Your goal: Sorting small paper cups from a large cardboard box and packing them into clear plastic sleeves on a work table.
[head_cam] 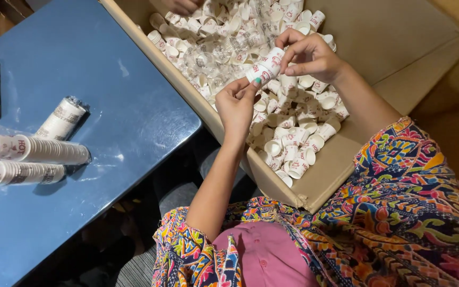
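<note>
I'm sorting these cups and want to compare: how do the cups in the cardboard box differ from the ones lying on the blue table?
The cups in the cardboard box lie loose and jumbled, pointing every way; the cups on the blue table are nested into long stacks lying on their sides. The box cups are bare; the table stacks sit in clear plastic sleeves. Both are small white paper cups with red print.

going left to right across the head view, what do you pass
wrapped stacks of white paper cups lying on their sides → blue table top → left hand → short stack of white paper cups held by both hands → right hand → bare inner wall of the brown cardboard box
</note>
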